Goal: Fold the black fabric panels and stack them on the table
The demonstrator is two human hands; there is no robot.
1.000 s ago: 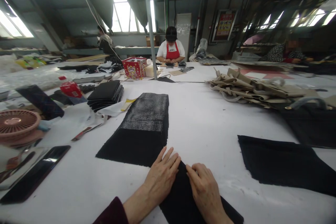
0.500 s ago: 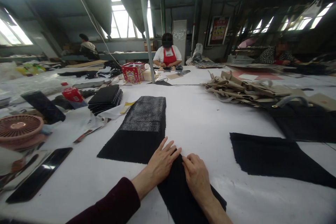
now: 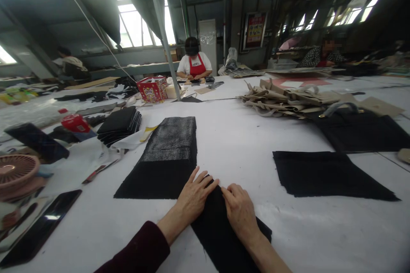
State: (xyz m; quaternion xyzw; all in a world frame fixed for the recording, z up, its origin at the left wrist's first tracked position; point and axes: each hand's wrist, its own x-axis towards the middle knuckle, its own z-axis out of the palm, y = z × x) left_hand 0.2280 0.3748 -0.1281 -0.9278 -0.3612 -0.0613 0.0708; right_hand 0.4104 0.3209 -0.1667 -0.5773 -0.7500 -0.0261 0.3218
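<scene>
A folded piece of black fabric [image 3: 214,226] lies on the white table [image 3: 230,145], directly in front of me. My left hand [image 3: 194,194] rests on its upper left edge, palm down with the fingers stretched and spread. On the opposite side, my right hand [image 3: 241,213] pinches the fabric's edge near the top corner between thumb and curled fingers. Just beyond the left hand is a pile of black fabric pieces [image 3: 149,179], its upper part speckled grey. Another black fabric piece [image 3: 326,175] lies flat to the right.
At left are a phone [image 3: 41,226], a pink fan [image 3: 19,175] and a stack of black folded pieces [image 3: 118,123]. Beige pieces [image 3: 288,100] and a black bag [image 3: 361,130] lie at right. A co-worker in a red apron [image 3: 196,66] sits across, near a pole [image 3: 163,30].
My view has turned and tilted a little, so the surroundings shift left. Both hands keep nearly the same places on the black fabric.
</scene>
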